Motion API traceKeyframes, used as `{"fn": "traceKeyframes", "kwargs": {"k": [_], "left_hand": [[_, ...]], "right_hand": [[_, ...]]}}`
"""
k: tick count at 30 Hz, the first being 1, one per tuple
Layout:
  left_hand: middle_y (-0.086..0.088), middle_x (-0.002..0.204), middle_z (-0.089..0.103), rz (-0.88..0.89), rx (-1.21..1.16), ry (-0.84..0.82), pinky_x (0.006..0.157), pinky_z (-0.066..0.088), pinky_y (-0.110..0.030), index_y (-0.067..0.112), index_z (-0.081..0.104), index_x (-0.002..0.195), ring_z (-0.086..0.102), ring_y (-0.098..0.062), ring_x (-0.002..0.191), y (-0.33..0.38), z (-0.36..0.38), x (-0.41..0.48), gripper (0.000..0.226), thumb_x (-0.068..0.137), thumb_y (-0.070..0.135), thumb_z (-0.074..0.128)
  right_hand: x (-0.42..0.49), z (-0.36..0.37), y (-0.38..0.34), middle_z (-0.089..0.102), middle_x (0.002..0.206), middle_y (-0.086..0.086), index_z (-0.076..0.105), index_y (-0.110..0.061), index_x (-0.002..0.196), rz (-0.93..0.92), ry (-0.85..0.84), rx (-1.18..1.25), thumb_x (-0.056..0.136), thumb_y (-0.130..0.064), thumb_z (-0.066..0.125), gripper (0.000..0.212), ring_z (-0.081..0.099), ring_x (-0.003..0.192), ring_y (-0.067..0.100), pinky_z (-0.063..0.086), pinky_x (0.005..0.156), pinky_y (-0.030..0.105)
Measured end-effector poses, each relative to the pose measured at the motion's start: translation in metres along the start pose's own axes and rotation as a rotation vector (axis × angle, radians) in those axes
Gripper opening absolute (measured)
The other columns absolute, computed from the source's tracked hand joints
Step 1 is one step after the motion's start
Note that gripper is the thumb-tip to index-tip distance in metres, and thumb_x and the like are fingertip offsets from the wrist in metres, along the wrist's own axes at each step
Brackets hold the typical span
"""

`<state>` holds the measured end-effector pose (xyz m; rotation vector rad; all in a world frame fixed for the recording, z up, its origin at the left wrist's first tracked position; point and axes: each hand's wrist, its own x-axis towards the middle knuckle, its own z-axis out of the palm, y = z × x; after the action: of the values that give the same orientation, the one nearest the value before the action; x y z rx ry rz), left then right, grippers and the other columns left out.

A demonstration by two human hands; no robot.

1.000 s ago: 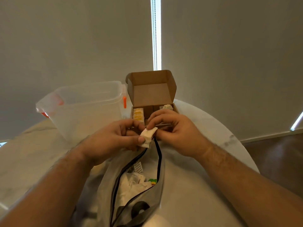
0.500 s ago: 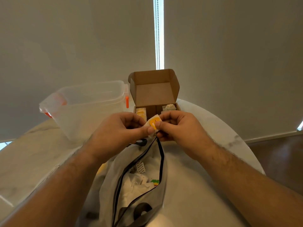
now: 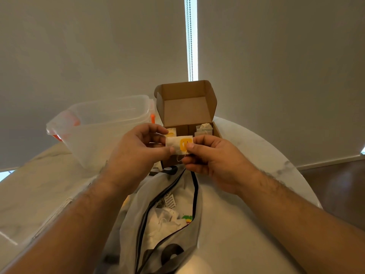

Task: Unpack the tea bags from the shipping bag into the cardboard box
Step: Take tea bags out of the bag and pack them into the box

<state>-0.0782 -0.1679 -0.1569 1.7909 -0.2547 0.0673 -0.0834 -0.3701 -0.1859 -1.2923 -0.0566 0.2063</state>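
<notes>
Where the grey shipping bag (image 3: pixel 130 218) lies unzipped on the pale marbled table (image 3: pixel 246 224), loose tea bags (image 3: pixel 164 224) and a printed tag (image 3: pixel 170 201), lettered too small to be read, are seen inside. Above its far end one tea bag (image 3: pixel 173 142) is pinched between the left grip (image 3: pixel 138 151) and the right grip (image 3: pixel 209 155), its yellow label (image 3: pixel 184 145) illegible. Beyond, the open cardboard box (image 3: pixel 216 131) is seen with bags in two compartments, a clear plastic container (image 3: pixel 102 135) beside it, and pale roller blinds (image 3: pixel 276 76) behind.
</notes>
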Motion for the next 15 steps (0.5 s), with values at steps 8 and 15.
{"fn": "traceKeyframes", "kwargs": {"k": [8, 15], "left_hand": [[0.000, 0.101, 0.075, 0.062, 0.089, 0.055, 0.081, 0.064, -0.039, 0.020, 0.069, 0.108, 0.075, -0.018, 0.094, -0.012, 0.004, 0.004, 0.028, 0.083, 0.018, 0.081], [0.018, 0.096, 0.068, 0.093, 0.578, 0.206, 0.065, 0.053, -0.014, 0.036, 0.070, 0.107, 0.065, -0.003, 0.084, -0.028, -0.002, 0.007, 0.017, 0.091, 0.032, 0.076]], "right_hand": [[0.003, 0.003, -0.005, 0.079, 0.104, 0.008, 0.068, -0.008, 0.117, -0.014, 0.005, 0.017, 0.096, -0.013, 0.069, 0.022, 0.078, 0.098, 0.024, 0.064, 0.078, 0.033], [0.031, -0.008, -0.039, 0.077, 0.101, -0.002, 0.068, -0.024, 0.106, -0.272, 0.175, -0.610, 0.094, -0.023, 0.073, 0.014, 0.078, 0.084, 0.011, 0.065, 0.072, 0.031]]}}
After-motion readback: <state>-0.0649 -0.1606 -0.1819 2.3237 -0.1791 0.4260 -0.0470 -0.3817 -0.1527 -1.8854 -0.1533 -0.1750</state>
